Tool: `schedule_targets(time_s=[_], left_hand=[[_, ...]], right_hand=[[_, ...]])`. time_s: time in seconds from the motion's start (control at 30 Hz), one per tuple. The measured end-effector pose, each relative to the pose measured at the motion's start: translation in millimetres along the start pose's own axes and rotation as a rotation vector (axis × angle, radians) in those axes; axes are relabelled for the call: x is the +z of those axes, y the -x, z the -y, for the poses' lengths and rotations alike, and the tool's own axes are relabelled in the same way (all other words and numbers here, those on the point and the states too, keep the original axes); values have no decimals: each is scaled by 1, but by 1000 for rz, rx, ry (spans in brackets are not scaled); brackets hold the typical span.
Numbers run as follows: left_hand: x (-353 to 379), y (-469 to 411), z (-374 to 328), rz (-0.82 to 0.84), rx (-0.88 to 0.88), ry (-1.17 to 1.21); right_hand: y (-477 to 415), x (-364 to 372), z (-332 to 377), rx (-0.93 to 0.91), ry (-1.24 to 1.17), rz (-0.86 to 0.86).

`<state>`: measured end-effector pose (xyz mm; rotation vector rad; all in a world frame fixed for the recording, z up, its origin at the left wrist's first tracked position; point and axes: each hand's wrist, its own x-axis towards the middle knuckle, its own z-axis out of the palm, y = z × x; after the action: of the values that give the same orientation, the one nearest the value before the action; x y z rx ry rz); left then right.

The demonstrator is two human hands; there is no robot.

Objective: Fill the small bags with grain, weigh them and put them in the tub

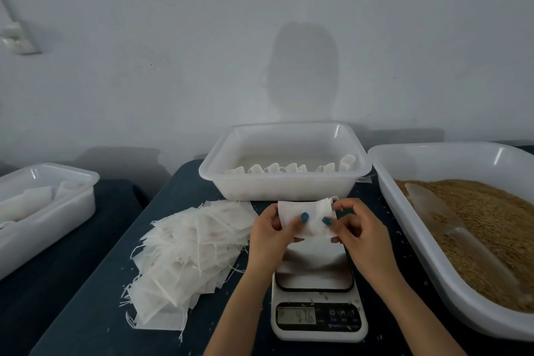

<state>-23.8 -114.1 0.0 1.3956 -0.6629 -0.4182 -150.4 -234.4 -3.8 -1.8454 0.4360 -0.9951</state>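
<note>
Left hand (270,230) and right hand (358,230) pinch a bag (306,214) by its sides above the scale (316,298). Tub (284,189) sits at 12 o'clock, pile (185,251) at 9, grain (491,225) at 3.

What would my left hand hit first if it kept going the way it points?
Beyond the small bag it pinches, the left hand would probably meet the front wall of the tub; depth is unclear.
</note>
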Motion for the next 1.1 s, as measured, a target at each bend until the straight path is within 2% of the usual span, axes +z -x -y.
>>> schedule_targets(time_s=[0.13,0.23,0.4,0.6,0.67,0.73,0.83,0.93,1.0,1.1], left_hand=[[0,1,4,-13,17,-43],[1,1,5,-38,29,-62],[1,3,2,-96,15,-15],[2,2,3,-28,-2,29],[3,2,2,-92,24,-9],[2,3,-2,-82,134,-2],[-3,7,-6,110,353,-177],[0,11,-2,311,376,-376],[6,13,0,318,379,-515],[9,13,0,196,385,-527]], right_hand=[[4,1,-2,5,34,18],[6,1,2,-61,73,20],[8,-2,10,-213,306,47],[8,-2,15,-320,364,-5],[7,-5,19,-352,378,-15],[6,-8,22,-398,408,-12],[5,-13,33,-472,493,28],[6,-15,44,-509,591,102],[6,-17,51,-529,637,131],[7,-17,60,-581,720,173]])
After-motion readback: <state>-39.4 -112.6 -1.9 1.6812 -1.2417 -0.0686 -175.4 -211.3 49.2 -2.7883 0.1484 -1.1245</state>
